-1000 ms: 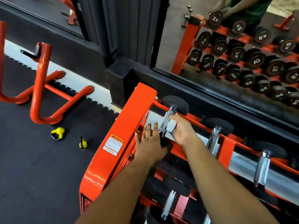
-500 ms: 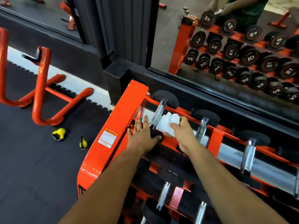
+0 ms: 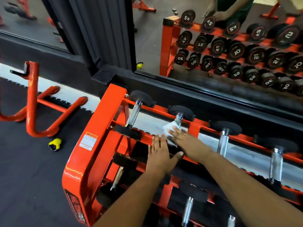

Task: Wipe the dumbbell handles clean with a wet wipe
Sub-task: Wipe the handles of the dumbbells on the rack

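Note:
Several chrome-handled dumbbells with black heads lie across the top tier of an orange rack [image 3: 105, 122]. My right hand [image 3: 188, 142] holds a white wet wipe [image 3: 169, 131] against the lower part of the second dumbbell's handle [image 3: 179, 120]. The wipe sticks out past my fingertips. Flat and with its fingers spread, my left hand [image 3: 161, 153] rests on the near black head of that same dumbbell. The first dumbbell's handle [image 3: 135, 113], to the left, is bare and untouched. Further handles [image 3: 223, 141] follow to the right.
A mirror behind the rack reflects the rows of dumbbells and a person's arms. Lower tiers hold more dumbbells [image 3: 187, 208]. A yellow kettlebell [image 3: 55, 144] sits on the dark floor mat to the left, near a curved orange frame [image 3: 32, 102].
Both hands have left the first dumbbell and moved right to the second. The right hand carried the wipe along; the left hand lifted off the first head and resettled.

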